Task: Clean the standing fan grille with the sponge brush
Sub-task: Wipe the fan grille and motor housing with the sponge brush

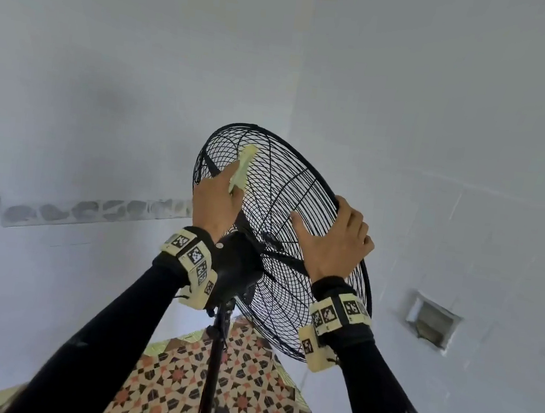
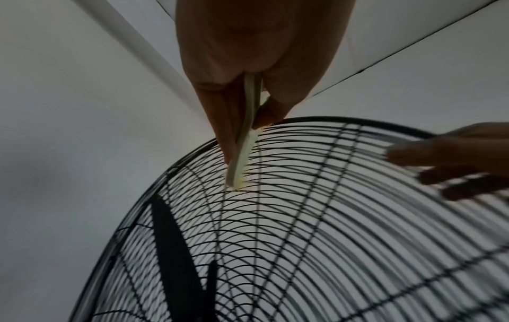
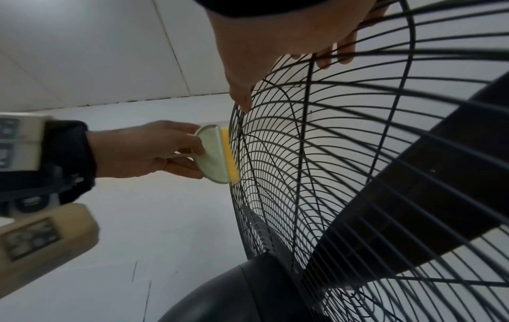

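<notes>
Sponge brush (image 3: pixel 216 153) is in the left hand (image 1: pixel 214 201), fingers and thumb pinched on its pale green backing, yellow sponge edge set flat against the wires of the fan grille (image 1: pixel 283 214). Contact sits at about 11 o'clock on the grille as the head view shows it, just inside the rim. In the left wrist view the brush runs across several concentric wires at once; judged reason: a long contact line wipes many rings per pass. Right hand (image 1: pixel 334 244) is at about 3 o'clock on the rim, fingers curled over the outer ring, thumb laid straight across the wires. Likely purpose: bracing the head so the brush pressure does not swing or tilt it on the pole (image 1: pixel 214 362). Grille faces up and away from the wearer; the motor housing (image 1: pixel 237 263) is nearest the camera, so this is the rear guard being cleaned. A dark blade (image 2: pixel 171 250) is visible inside, apparently at rest. Patterned floor covering (image 1: pixel 195 398) lies below. How much of the grille is done cannot be told.
</notes>
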The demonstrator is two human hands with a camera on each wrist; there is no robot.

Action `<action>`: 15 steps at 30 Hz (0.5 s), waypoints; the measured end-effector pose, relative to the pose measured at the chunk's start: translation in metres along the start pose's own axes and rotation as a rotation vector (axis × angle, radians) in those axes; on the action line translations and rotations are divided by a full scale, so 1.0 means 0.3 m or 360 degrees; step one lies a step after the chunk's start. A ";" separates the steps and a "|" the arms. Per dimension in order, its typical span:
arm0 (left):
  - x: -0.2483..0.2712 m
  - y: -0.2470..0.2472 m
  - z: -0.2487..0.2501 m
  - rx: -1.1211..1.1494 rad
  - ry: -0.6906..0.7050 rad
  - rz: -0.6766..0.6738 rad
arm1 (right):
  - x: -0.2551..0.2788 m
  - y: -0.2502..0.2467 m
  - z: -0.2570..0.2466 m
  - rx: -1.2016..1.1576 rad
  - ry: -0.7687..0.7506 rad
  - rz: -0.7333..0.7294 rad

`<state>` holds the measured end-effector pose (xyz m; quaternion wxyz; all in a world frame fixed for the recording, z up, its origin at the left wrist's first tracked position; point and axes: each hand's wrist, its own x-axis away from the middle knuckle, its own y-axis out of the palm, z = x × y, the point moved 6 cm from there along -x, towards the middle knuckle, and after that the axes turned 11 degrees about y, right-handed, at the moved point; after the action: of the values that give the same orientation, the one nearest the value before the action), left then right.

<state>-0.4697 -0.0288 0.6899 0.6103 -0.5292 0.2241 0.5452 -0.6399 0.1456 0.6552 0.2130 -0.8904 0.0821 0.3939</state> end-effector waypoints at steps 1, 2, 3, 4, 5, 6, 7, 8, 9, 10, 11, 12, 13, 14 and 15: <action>0.028 0.001 0.032 0.0019 0.0076 -0.0010 | 0.002 0.000 0.002 -0.0002 -0.0005 0.0006; 0.051 -0.001 0.052 0.0034 0.0147 -0.0022 | -0.001 0.002 0.001 -0.0008 -0.0013 -0.0001; 0.067 -0.011 0.063 0.0042 0.0180 -0.0045 | -0.002 0.004 -0.003 -0.0015 -0.0021 -0.0017; 0.073 -0.031 0.065 0.0043 0.0193 -0.0044 | -0.003 0.006 -0.009 -0.0025 -0.0028 -0.0034; 0.067 -0.057 0.061 0.0018 0.0151 -0.0035 | -0.001 0.006 -0.017 -0.0038 -0.0031 -0.0045; 0.052 -0.079 0.038 -0.0027 0.0089 0.0004 | 0.003 0.005 -0.025 -0.0049 -0.0033 -0.0052; 0.030 -0.102 0.011 -0.0088 -0.0006 0.0041 | 0.008 0.001 -0.033 -0.0058 -0.0034 -0.0061; 0.003 -0.119 -0.019 -0.0153 -0.0106 0.0052 | 0.012 -0.001 -0.036 -0.0066 -0.0035 -0.0073; -0.021 -0.125 -0.033 -0.0199 -0.0174 0.0019 | 0.014 -0.003 -0.035 -0.0068 -0.0033 -0.0091; -0.036 -0.119 -0.023 -0.0196 -0.0174 -0.0020 | 0.014 -0.002 -0.029 -0.0063 -0.0027 -0.0109; -0.036 -0.102 0.008 -0.0166 -0.0151 -0.0054 | 0.012 -0.003 -0.019 -0.0053 -0.0019 -0.0123; -0.022 -0.082 0.049 -0.0118 -0.0107 -0.0080 | 0.007 -0.003 -0.009 -0.0043 -0.0009 -0.0128; 0.007 -0.067 0.096 -0.0064 -0.0059 -0.0123 | 0.004 -0.004 -0.002 -0.0041 0.0002 -0.0132; 0.048 -0.053 0.136 -0.0015 -0.0002 -0.0169 | 0.003 -0.005 0.002 -0.0050 0.0008 -0.0135; 0.089 -0.047 0.174 0.0028 0.0054 -0.0224 | 0.002 -0.006 0.000 -0.0065 0.0006 -0.0133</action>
<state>-0.4647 0.0314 0.6906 0.6480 -0.5474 0.2015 0.4898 -0.6390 0.1473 0.6552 0.2108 -0.8979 0.0372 0.3847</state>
